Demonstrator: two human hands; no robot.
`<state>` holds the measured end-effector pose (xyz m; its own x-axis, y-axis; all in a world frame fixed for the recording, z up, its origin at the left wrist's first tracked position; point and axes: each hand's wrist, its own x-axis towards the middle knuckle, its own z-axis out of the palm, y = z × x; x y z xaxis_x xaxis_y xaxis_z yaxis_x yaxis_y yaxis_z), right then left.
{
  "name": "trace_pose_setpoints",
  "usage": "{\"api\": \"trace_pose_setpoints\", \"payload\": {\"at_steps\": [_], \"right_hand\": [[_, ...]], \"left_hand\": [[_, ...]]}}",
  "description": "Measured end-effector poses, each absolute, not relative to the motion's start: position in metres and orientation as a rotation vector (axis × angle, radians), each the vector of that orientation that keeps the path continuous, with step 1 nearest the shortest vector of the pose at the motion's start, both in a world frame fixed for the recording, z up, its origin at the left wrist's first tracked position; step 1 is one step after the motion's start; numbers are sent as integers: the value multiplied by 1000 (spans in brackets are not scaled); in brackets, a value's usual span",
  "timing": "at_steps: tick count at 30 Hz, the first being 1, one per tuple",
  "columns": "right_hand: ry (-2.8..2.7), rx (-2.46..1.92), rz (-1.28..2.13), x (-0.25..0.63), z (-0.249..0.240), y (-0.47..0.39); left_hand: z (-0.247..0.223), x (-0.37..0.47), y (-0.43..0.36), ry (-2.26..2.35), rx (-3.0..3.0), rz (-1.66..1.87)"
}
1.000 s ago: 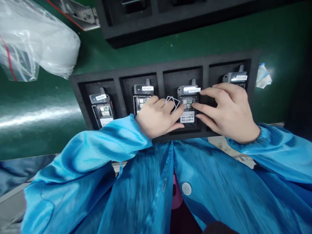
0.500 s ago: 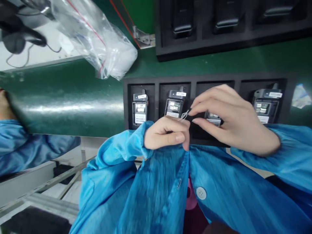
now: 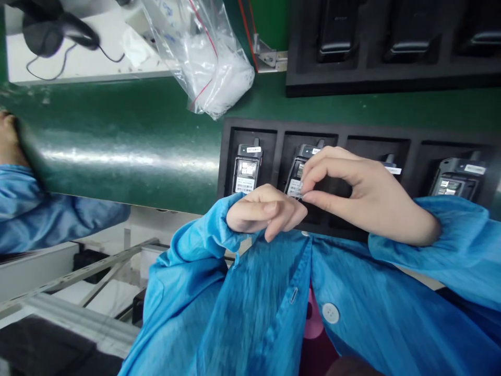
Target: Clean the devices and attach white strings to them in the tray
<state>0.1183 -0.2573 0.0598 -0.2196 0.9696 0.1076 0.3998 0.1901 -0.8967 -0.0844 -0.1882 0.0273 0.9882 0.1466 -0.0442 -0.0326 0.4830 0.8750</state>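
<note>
My left hand (image 3: 266, 209) is closed, fingers curled, just in front of a black foam tray (image 3: 279, 151). Thin white cord loops showed at its fingers a moment ago; they are now mostly hidden. Thumb and index finger of my right hand (image 3: 352, 183) pinch together right at the left fingers; what lies in that pinch is too small to make out. In the tray's compartments lie several black handheld devices with their backs open and white labels: one at the left (image 3: 247, 169), one partly behind my right fingertips (image 3: 295, 180), one at the right (image 3: 456, 180).
A second black foam tray (image 3: 324, 83) with black devices stands farther back. On the green table (image 3: 117, 136) lies a clear zip bag (image 3: 219, 78) with white contents. Another person's hand (image 3: 10, 141) rests at the far left. A black corded device (image 3: 58, 31) is at the back left.
My right hand has closed its pinch and come up against my left hand. The white loops have gone from view. The whole view has shifted, so the trays appear farther right.
</note>
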Motion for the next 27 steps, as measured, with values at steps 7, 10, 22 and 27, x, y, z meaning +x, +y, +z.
{"api": "trace_pose_setpoints", "payload": {"at_steps": [7, 10, 22, 27], "right_hand": [[-1697, -1322, 1098, 105, 56, -250], [-1673, -1316, 1107, 104, 58, -248], [-1863, -1469, 567, 115, 69, -255], [-1921, -1650, 514, 122, 60, -258]], "left_hand": [[25, -89, -182, -27, 1085, 63], [22, -94, -181, -7, 1110, 92], [8, -104, -184, 580, 1341, 308], [11, -102, -173, 691, 1329, 502]]}}
